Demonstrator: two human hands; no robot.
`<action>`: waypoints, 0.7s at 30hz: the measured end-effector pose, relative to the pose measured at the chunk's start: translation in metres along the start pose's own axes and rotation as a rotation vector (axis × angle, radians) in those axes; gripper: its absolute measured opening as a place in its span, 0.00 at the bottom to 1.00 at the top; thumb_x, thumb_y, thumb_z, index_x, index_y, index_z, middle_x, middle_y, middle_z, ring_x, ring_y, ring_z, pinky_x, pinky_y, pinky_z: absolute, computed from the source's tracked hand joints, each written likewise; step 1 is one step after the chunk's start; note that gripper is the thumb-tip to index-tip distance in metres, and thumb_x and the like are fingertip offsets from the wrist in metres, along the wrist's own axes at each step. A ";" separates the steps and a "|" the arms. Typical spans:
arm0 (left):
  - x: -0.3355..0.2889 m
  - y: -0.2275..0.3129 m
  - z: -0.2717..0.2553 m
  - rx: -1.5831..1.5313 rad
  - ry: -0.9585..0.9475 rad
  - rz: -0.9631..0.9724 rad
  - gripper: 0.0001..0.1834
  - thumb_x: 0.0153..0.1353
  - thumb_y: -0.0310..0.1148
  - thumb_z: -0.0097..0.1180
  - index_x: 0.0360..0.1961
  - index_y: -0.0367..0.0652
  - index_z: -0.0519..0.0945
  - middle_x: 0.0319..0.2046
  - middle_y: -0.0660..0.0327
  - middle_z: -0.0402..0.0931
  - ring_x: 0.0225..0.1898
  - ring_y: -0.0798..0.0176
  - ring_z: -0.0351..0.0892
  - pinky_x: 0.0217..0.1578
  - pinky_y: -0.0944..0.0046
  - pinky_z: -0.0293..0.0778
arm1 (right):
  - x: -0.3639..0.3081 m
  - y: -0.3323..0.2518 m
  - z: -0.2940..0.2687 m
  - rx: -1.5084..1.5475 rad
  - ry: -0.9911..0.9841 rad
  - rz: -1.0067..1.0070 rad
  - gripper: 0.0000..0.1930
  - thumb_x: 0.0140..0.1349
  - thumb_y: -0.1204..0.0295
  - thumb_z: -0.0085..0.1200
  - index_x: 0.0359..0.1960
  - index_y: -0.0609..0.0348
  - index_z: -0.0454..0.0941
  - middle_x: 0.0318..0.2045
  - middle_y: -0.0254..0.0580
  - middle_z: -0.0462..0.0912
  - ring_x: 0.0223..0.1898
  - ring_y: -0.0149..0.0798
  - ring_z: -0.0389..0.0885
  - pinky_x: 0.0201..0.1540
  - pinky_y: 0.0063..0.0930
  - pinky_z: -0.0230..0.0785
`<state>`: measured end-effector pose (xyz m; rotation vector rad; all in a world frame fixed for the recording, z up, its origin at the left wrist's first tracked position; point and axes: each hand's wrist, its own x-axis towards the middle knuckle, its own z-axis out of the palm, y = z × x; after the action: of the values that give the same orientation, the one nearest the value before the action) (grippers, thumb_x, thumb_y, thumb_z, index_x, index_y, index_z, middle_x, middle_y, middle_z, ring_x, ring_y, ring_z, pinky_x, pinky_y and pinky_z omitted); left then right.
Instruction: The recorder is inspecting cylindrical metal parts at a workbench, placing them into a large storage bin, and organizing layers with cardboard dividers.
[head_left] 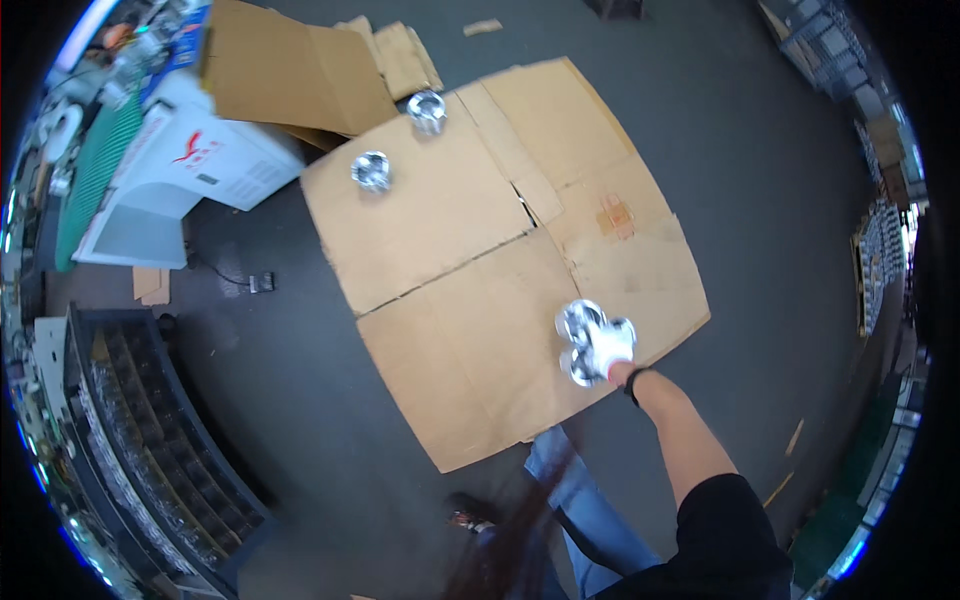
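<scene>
Though creased, cardboard (440, 345) amid grey floor (780, 200)

The head-worn fisheye looks steeply down onto the nearby cardboard sheet (450, 340), taking in wide floor (780, 240) around it.

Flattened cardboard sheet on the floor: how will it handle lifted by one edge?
The cardboard sheet will probably fold, since creases and slits cross it. It looks light for its spread, being thin board. The two shiny round pieces near its upper-left edge might slide or roll, as nothing visible fastens them.
</scene>
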<state>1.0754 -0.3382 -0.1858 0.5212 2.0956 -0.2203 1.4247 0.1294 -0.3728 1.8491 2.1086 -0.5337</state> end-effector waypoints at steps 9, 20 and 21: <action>-0.032 -0.148 0.001 -0.244 0.055 0.110 0.15 0.68 0.35 0.47 0.46 0.41 0.83 0.43 0.47 0.82 0.47 0.52 0.80 0.48 0.56 0.75 | -0.287 -0.090 -0.105 0.091 -0.347 0.052 0.45 0.40 0.54 0.63 0.64 0.58 0.63 0.51 0.57 0.80 0.51 0.55 0.80 0.53 0.42 0.74; -0.056 -0.393 -0.050 -0.275 0.208 0.099 0.15 0.68 0.35 0.47 0.46 0.40 0.83 0.44 0.48 0.82 0.48 0.51 0.80 0.49 0.56 0.75 | -0.498 -0.257 -0.226 -0.116 -0.394 0.157 0.54 0.45 0.50 0.66 0.68 0.70 0.52 0.59 0.54 0.72 0.57 0.47 0.75 0.57 0.33 0.70; -0.042 -0.397 -0.067 -0.261 0.237 0.144 0.15 0.68 0.35 0.47 0.46 0.40 0.83 0.44 0.48 0.82 0.48 0.51 0.80 0.49 0.56 0.75 | -0.485 -0.270 -0.209 -0.027 -0.369 0.097 0.45 0.48 0.52 0.63 0.61 0.68 0.57 0.53 0.52 0.74 0.52 0.45 0.76 0.53 0.33 0.70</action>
<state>0.8676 -0.6808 -0.1317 0.5579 2.2597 0.2062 1.2298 -0.2342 0.0533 1.6757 1.7674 -0.7526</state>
